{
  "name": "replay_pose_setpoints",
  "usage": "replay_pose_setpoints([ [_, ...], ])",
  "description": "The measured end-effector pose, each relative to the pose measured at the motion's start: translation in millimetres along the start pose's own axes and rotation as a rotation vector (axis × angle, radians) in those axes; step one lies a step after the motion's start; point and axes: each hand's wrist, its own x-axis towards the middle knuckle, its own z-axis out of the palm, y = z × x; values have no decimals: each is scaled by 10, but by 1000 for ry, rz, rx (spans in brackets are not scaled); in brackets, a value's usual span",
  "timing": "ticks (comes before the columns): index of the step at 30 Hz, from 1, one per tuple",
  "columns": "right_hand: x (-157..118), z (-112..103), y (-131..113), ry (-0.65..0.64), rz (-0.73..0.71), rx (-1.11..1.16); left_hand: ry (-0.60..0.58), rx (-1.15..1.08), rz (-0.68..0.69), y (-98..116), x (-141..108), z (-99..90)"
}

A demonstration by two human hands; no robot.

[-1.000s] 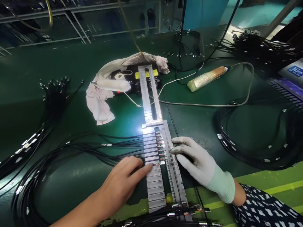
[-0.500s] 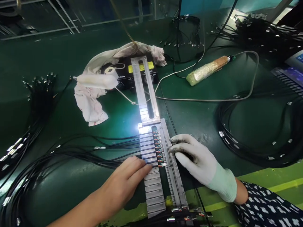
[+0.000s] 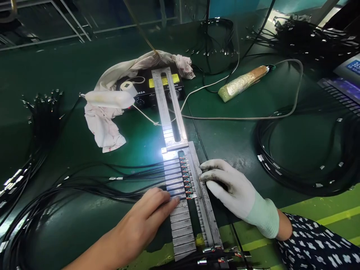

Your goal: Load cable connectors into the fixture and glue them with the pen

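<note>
A long slotted metal fixture [image 3: 182, 225] lies lengthwise before me. Several black cables [image 3: 152, 171] cross its grooves from the left, their stripped ends with coloured wires and small metal connectors [image 3: 188, 180] lined up along the slot. My left hand [image 3: 150, 210] is bare; its thumb and fingers are closed on the nearest cable of the row, at the fixture's left side. What lies under those fingertips is partly hidden. My right hand [image 3: 234, 187], in a white glove with dark-stained fingertips, bends its fingers against the right edge of the fixture's side bar [image 3: 202, 195].
Behind the fixture sits a black control box [image 3: 146, 98] with a cloth [image 3: 105, 127] draped around it and a white handle-like tool [image 3: 109, 99] on top. A tape-wrapped tool [image 3: 243, 83] lies at right. Cable coils [image 3: 264, 165] and bundles [image 3: 46, 116] flank both sides.
The view has shifted slightly, so everything sits a little further left. Both hands keep the same places on the fixture and cables.
</note>
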Motion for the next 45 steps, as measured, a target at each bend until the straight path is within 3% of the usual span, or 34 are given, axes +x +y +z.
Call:
replay_pose_setpoints([
  [4, -4, -2, -3, -1, 5, 6, -34, -18, -30, 35, 0, -13],
  [11, -9, 4, 11, -6, -1, 8, 56, -35, -9, -30, -19, 123],
  [16, 6, -5, 0, -5, 16, 5, 140, 251, -140, 4, -207, 231],
  [22, 62, 172, -129, -39, 31, -373, 84, 341, -114, 23, -332, 336],
  [29, 160, 314, -186, 48, 41, -495, 67, 479, -135, 110, -284, 309],
  [33, 362, 313, -147, 98, 93, -515, 87, 552, -207, -22, -128, 293],
  [37, 577, 268, -87, 115, 116, -479, 117, 531, -234, -88, 37, 139],
  [41, 552, 112, -16, 36, 65, -328, 140, 491, -257, 128, -259, 5],
  [43, 468, 37, 36, 19, 50, -219, 184, 513, -229, 270, -557, 79],
  [44, 427, 13, 66, 27, 53, -166, 277, 548, -131, 326, -703, 151],
  [45, 393, 0, 96, 42, 60, -119, 284, 580, -162, 368, -828, 232],
])
